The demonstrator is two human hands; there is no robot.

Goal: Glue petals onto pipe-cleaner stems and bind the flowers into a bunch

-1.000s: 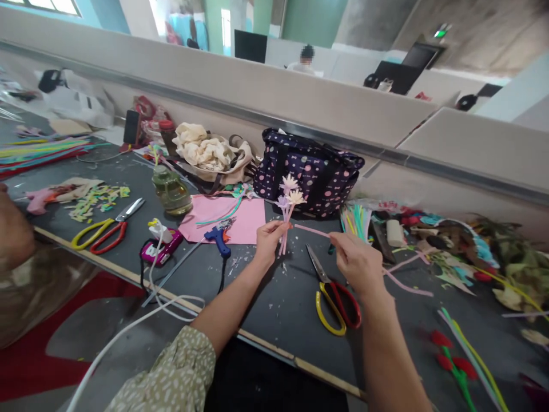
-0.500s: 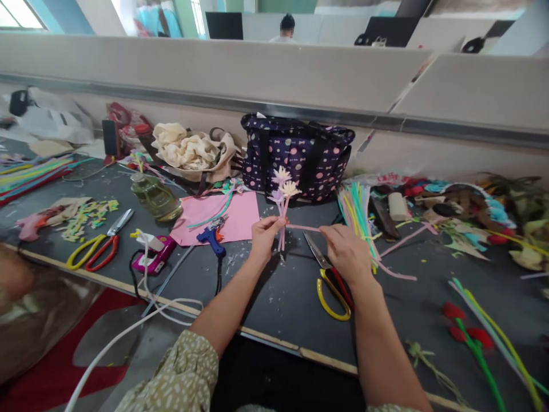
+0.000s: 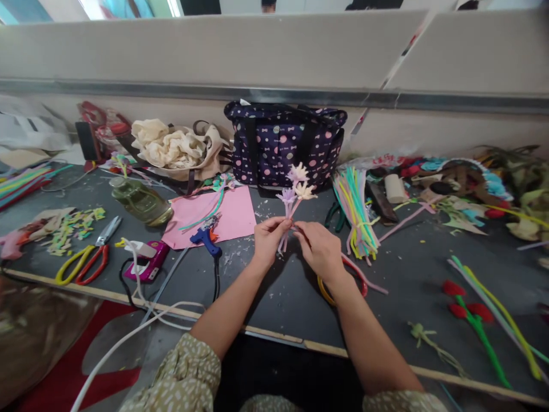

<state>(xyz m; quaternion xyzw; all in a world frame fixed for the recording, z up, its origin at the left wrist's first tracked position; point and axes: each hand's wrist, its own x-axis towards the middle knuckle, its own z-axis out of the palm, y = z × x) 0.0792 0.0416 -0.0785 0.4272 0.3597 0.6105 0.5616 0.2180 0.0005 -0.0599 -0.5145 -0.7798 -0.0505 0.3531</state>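
Upright in my left hand [image 3: 270,243] is a small bunch of pipe-cleaner flowers [image 3: 297,191], with lilac and cream heads. Thumb and fingers pinch its pink stems, whose lower ends show just below. My right hand [image 3: 319,249] is closed right beside the stems, pinching a pink pipe cleaner [image 3: 294,228] that is mostly hidden by the fingers. Beneath that hand lie scissors with red and yellow handles [image 3: 362,277], partly covered. A tied bundle of coloured pipe cleaners [image 3: 358,217] rests to the right.
At left are a blue glue gun [image 3: 208,239] by pink paper [image 3: 235,214], a magenta power adapter [image 3: 150,263] with cables, other scissors [image 3: 92,257] and a bottle [image 3: 141,200]. A dotted bag [image 3: 285,143] stands behind. Red pipe-cleaner flowers [image 3: 469,306] lie right.
My right hand has moved left to the stems, and the pink pipe cleaner that stretched between my hands is now mostly out of sight. The view has tipped down slightly.
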